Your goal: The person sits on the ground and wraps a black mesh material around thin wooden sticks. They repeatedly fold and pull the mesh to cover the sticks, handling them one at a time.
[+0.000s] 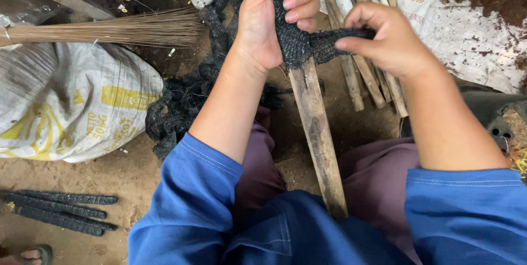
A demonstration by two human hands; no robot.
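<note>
Sack left – loose sticks right, broom behind sack.

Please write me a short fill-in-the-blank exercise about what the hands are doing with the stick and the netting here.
1. The left hand grips the part of the wooden stick that is wrapped in black ____.
2. The right hand pulls a strip of netting away from the stick toward the person's own ____ side.
3. The broom lies above a white ____ on the ground.
4. Both arms wear ____ sleeves.

Missing words: netting; right; sack; blue
</note>
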